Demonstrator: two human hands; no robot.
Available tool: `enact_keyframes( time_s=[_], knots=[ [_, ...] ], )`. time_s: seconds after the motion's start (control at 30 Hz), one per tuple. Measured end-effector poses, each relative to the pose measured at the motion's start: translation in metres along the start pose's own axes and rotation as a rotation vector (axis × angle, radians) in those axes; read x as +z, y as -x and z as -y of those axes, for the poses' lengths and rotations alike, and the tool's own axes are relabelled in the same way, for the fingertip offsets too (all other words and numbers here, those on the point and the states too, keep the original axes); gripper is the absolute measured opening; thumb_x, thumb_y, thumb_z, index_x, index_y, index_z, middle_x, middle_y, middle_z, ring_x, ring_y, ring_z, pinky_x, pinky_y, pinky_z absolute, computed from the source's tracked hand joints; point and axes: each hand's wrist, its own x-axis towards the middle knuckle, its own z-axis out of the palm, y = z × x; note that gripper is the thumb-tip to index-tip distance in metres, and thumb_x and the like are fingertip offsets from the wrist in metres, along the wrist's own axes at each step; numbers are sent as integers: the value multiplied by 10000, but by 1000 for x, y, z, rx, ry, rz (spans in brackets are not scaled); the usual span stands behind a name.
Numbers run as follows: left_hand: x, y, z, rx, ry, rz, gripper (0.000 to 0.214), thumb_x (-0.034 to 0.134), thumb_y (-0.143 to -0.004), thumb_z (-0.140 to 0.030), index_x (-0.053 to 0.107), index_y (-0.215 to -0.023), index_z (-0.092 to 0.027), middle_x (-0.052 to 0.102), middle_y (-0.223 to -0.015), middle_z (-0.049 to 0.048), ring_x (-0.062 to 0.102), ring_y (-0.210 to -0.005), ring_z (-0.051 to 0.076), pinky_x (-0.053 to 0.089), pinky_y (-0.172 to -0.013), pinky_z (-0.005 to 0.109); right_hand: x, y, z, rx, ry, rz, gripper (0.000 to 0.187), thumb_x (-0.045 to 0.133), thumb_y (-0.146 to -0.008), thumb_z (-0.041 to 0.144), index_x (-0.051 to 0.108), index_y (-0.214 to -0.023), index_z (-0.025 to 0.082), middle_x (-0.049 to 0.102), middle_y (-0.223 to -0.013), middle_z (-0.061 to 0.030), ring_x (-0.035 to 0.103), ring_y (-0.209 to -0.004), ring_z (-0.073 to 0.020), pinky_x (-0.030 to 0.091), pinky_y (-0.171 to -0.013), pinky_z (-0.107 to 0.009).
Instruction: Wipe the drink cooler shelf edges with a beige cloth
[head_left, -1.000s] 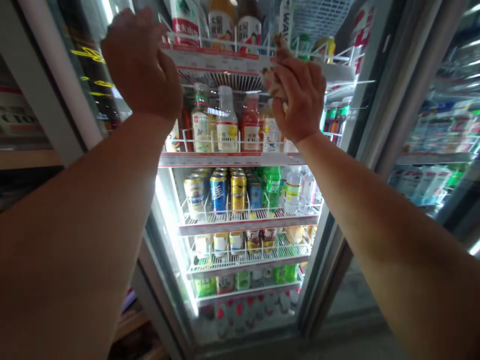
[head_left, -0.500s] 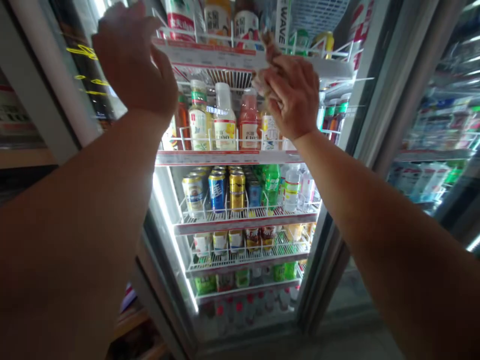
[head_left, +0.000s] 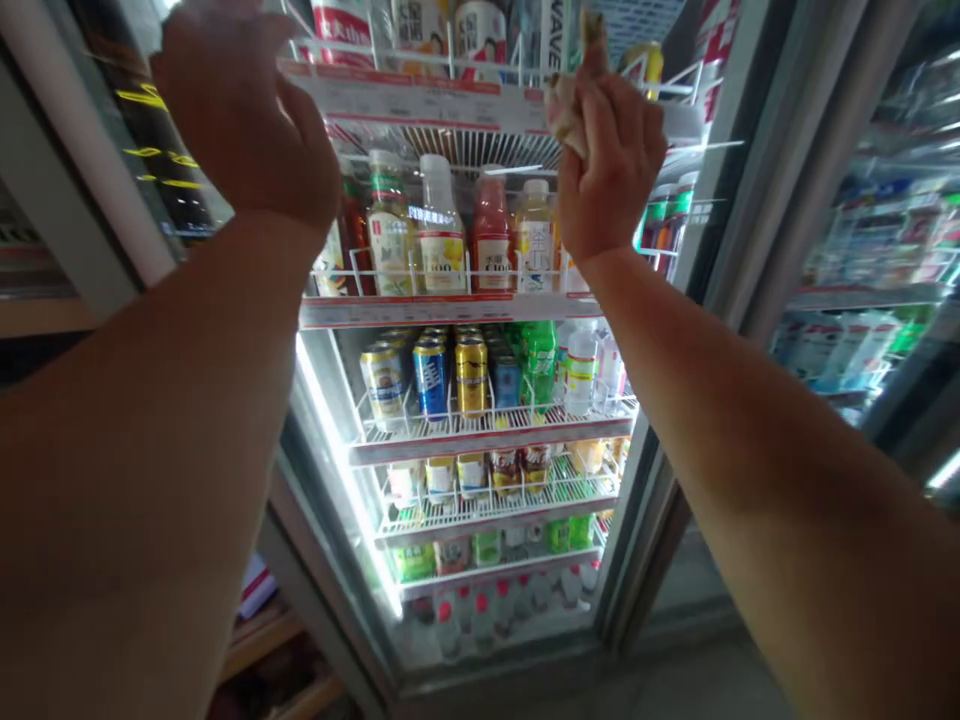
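Both my arms reach up into an open drinks fridge. My right hand is closed around a crumpled beige cloth, which it presses against the front strip of the top shelf. My left hand is raised at the left end of that same shelf, seen from the back; its fingers curl forward out of sight. Bottles stand in a row on the shelf just below both hands.
Lower shelves hold cans, green and clear bottles and small cups. The open glass door stands at the left. A second fridge with a shut glass door is at the right. Grey floor lies below.
My right hand has slid the cloth to the right and upward along the top shelf's front strip. My left hand has shifted a little left and up. The view has tilted slightly.
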Motion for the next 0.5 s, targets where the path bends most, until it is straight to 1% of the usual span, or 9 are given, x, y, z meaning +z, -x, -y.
enact_keyframes(
  time_s=[0.03, 0.07, 0.17, 0.2, 0.27, 0.37, 0.4, 0.43, 0.5],
  knots=[
    [-1, 0, 0, 7, 9, -6, 432, 316, -1005, -224, 511, -1388, -262, 404, -1500, -147, 351, -1423, 159, 293, -1195, 363, -1, 0, 1, -3, 9, 2, 426, 387, -940, 268, 560, -1328, 296, 562, -1436, -12, 441, -1320, -257, 352, -1127, -459],
    [-1, 0, -1, 9, 17, -8, 431, 316, -1005, -222, 513, -1387, -256, 410, -1496, -140, 355, -1421, 164, 296, -1193, 376, -3, 1, 1, -49, 20, 17, 423, 401, -937, 297, 563, -1327, 308, 566, -1432, -5, 449, -1314, -256, 362, -1121, -445],
    [-3, 1, -2, 2, 10, 5, 418, 316, -1021, -231, 504, -1394, -256, 419, -1497, -123, 353, -1423, 171, 304, -1188, 390, -9, 4, 3, -295, 46, 104, 417, 425, -937, 416, 560, -1331, 383, 570, -1429, 31, 486, -1293, -260, 410, -1074, -426],
    [-3, 1, -2, 1, 4, 10, 411, 316, -1027, -238, 501, -1393, -267, 423, -1496, -123, 352, -1423, 167, 307, -1187, 381, -9, 5, 3, -342, 48, 112, 421, 418, -938, 422, 559, -1333, 389, 574, -1425, 34, 495, -1287, -260, 418, -1065, -430],
    [0, 0, 2, 14, 5, 1, 406, 307, -1029, -248, 500, -1385, -273, 427, -1489, -124, 359, -1417, 164, 311, -1187, 371, -7, 4, 2, -306, 38, 69, 424, 395, -934, 376, 568, -1321, 406, 593, -1403, 46, 513, -1273, -255, 426, -1056, -440],
    [10, -2, 11, 58, 31, -21, 432, 302, -999, -247, 495, -1386, -260, 388, -1498, -131, 360, -1411, 196, 294, -1192, 421, -3, 2, -1, -100, 5, -53, 452, 372, -903, 304, 588, -1260, 478, 627, -1348, 74, 531, -1263, -250, 426, -1062, -462],
    [13, -3, 14, 78, 44, -35, 439, 300, -992, -244, 497, -1384, -256, 384, -1496, -129, 362, -1408, 205, 289, -1189, 433, -3, 3, -1, -73, -6, -59, 458, 377, -894, 303, 587, -1256, 488, 622, -1352, 76, 527, -1272, -250, 423, -1069, -464],
    [16, -3, 16, 95, 56, -53, 442, 301, -988, -243, 500, -1383, -253, 385, -1494, -126, 365, -1404, 210, 286, -1186, 438, -4, 3, 0, -97, -14, -34, 456, 390, -889, 315, 583, -1269, 478, 610, -1369, 70, 519, -1282, -254, 419, -1077, -464],
    [19, -2, 17, 102, 71, -104, 436, 313, -974, -223, 523, -1355, -250, 413, -1476, -119, 384, -1391, 210, 295, -1171, 430, -8, 5, 2, -252, -13, 79, 452, 427, -895, 362, 565, -1322, 421, 578, -1415, 46, 495, -1305, -269, 410, -1087, -463]
  ],
)
